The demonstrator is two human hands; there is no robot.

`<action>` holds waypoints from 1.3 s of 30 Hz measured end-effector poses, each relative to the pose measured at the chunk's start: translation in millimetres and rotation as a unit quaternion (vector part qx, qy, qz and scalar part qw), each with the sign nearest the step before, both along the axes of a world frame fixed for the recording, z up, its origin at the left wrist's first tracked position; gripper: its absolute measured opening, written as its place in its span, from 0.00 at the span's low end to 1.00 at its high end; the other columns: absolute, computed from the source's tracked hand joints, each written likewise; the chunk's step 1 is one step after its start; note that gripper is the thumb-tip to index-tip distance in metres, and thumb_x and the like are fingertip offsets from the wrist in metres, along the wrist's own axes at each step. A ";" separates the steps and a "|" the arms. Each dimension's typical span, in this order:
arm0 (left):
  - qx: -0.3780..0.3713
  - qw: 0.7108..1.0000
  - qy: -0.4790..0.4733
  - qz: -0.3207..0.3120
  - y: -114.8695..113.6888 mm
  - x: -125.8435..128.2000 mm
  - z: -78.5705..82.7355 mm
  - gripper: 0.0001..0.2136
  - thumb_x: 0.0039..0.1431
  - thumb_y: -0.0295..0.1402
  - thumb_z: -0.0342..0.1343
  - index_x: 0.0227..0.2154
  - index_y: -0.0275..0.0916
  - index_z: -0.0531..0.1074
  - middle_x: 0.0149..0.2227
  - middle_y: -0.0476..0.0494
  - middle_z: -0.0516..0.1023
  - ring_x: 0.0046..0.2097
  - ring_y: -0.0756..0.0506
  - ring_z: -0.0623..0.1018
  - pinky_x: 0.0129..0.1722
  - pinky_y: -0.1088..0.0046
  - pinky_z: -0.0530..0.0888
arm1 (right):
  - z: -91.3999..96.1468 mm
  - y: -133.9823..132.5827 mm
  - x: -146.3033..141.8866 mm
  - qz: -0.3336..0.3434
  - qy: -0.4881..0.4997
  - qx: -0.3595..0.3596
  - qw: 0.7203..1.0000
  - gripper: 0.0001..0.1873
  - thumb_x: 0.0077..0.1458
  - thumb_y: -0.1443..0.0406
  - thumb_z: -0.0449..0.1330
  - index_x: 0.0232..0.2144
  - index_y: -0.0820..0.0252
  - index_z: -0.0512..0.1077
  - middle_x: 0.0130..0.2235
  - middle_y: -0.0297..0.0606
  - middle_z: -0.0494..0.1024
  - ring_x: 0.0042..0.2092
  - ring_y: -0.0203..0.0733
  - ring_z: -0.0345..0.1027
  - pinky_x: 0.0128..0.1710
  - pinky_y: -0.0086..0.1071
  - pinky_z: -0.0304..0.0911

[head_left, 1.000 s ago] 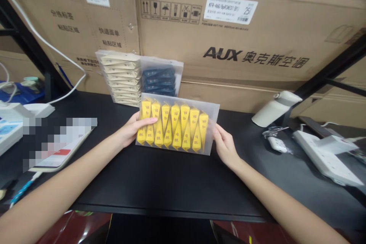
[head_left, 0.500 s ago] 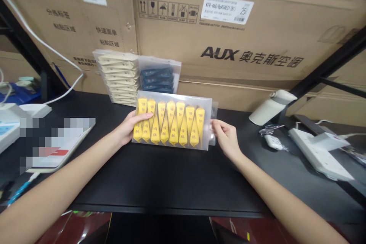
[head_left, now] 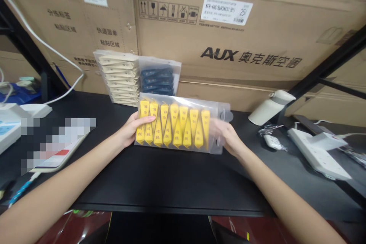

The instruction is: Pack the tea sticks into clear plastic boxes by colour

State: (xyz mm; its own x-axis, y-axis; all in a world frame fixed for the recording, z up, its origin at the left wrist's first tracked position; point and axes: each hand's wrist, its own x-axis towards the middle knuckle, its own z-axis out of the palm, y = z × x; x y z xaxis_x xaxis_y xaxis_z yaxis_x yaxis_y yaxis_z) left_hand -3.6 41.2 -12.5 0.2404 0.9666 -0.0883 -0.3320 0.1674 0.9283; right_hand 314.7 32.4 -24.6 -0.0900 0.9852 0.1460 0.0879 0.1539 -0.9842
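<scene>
A translucent plastic bag (head_left: 215, 145) is held above the black desk, filled with a row of several yellow sachets (head_left: 176, 126). My left hand (head_left: 133, 129) grips the bag's left end, thumb laid across the front and the other fingers hidden behind. At the right end, my right hand (head_left: 228, 135) is closed at the bag's flap; its fingertips are blurred by motion. The flap sticks out to the right, with a round clear tab on its edge. Behind stand a bag of cream sachets (head_left: 120, 80) and a bag of dark blue sachets (head_left: 157, 79).
Large cardboard boxes (head_left: 246, 76) form the back wall of the desk (head_left: 160, 179). To the right are a white bottle (head_left: 264, 110), an earphone case (head_left: 272, 142) and a power strip (head_left: 317, 156). A charging tablet (head_left: 61, 152) lies at left.
The bag's flap has swung out to the right from behind the bag. My right hand has moved slightly with it, and the bag has shifted a little right and down.
</scene>
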 end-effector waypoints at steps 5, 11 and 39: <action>0.023 0.999 0.028 -0.036 -2.9 2.3 -0.1 0.22 0.43 0.32 0.70 0.44 0.37 0.76 0.44 0.37 0.83 0.47 0.34 0.81 0.40 0.63 0.82 | 8.9 -19.2 -10.7 0.123 -0.019 -0.050 0.991 0.29 0.40 0.53 0.72 0.46 0.52 0.75 0.46 0.40 0.81 0.47 0.50 0.77 0.45 0.43 0.76; 0.054 0.996 0.048 -0.050 -17.4 12.7 4.2 0.26 0.40 0.33 0.72 0.45 0.37 0.73 0.43 0.37 0.83 0.49 0.32 0.80 0.41 0.62 0.81 | 17.9 -36.3 -35.2 0.099 -0.116 0.069 0.986 0.35 0.44 0.62 0.72 0.55 0.50 0.69 0.55 0.38 0.75 0.56 0.50 0.71 0.55 0.47 0.70; 0.105 0.992 0.056 -0.036 -6.6 -2.1 4.2 0.24 0.38 0.34 0.72 0.43 0.37 0.77 0.46 0.38 0.82 0.49 0.34 0.80 0.46 0.62 0.79 | 62.4 -45.1 -38.0 0.023 -0.125 0.068 0.990 0.25 0.41 0.60 0.72 0.44 0.55 0.75 0.44 0.41 0.82 0.45 0.52 0.78 0.46 0.46 0.76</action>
State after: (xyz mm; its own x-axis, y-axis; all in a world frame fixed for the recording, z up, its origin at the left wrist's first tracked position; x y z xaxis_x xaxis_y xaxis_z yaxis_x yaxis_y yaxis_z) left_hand -5.7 34.6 -8.3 0.3101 0.9471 0.0832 -0.2191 -0.0140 0.9756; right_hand 276.7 -12.7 37.8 -0.1839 0.9522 0.2438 0.3162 0.2922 -0.9026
